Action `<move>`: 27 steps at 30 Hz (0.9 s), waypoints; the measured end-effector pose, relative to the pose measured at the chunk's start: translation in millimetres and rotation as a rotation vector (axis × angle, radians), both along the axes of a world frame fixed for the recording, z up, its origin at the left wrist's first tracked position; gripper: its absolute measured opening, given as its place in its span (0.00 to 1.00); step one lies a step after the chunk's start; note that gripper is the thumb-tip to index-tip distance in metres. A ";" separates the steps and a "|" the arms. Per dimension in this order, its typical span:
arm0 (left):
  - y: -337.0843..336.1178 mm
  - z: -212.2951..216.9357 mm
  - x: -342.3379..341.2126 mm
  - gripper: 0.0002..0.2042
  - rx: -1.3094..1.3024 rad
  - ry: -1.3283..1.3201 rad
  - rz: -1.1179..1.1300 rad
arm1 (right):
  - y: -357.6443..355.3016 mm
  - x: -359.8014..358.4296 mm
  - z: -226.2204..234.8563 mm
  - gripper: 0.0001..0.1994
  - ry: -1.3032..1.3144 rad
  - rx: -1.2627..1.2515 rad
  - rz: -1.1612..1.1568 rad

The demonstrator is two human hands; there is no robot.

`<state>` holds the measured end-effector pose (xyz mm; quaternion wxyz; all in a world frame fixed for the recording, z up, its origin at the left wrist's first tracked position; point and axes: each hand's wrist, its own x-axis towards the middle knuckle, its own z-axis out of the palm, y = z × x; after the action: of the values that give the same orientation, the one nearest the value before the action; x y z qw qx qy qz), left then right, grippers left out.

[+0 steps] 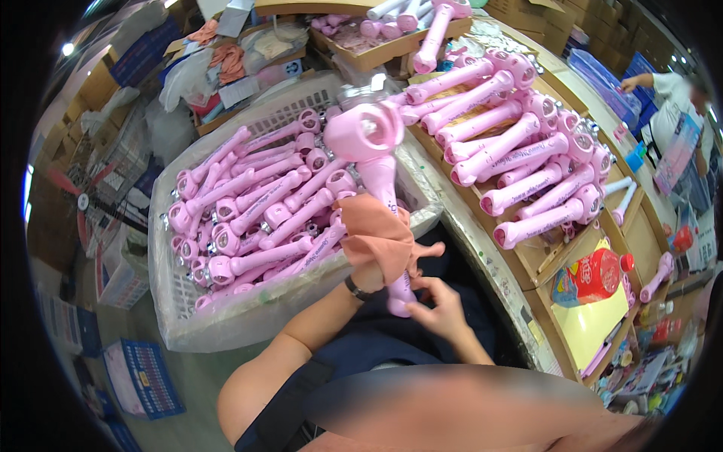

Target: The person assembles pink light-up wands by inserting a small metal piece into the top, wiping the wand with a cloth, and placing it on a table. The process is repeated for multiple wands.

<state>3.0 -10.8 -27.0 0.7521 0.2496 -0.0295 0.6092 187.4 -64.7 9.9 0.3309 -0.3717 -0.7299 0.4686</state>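
A pink plastic toy wand [376, 177] with a printed handle and a thick hollow head stands nearly upright in front of me, head at the top. My left hand [369, 276], mostly covered by a salmon-coloured cloth [380, 239], is closed round the handle through the fabric. Thumb and fingers of my right hand [444, 307] are closed at the lower end of the handle. To the left, a plastic-lined basket [184, 320] holds many similar pink wands [260, 203]. More pink wands [520, 147] lie stacked in a shallow wooden tray [531, 267] on the right.
Beside the stacked wands are a red drink carton [599, 275] and a yellow sheet [591, 331]. Another tray [361, 56] with pink parts sits at the back. A wire cart [120, 181] stands far left. Another person [674, 105] is at the far right.
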 end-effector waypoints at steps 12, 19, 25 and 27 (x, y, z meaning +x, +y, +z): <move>-32.2 -20.1 37.6 0.16 0.351 1.745 0.278 | 121.1 -23.2 68.5 0.25 0.821 -0.487 -0.216; -58.8 66.0 55.8 0.15 -0.207 1.218 -0.102 | 135.4 -9.0 68.0 0.26 0.957 -0.274 -0.298; -98.0 168.8 127.6 0.10 -0.380 1.916 0.874 | 142.6 -2.0 62.2 0.31 1.431 -0.659 0.143; -105.2 166.5 128.1 0.10 -0.393 2.138 0.893 | 146.8 4.6 71.1 0.29 1.379 -0.635 -0.004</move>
<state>131.0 -116.0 139.4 0.1398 0.5018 0.8016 0.2935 192.0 82.1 81.0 0.5903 -0.0732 -0.1868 0.7818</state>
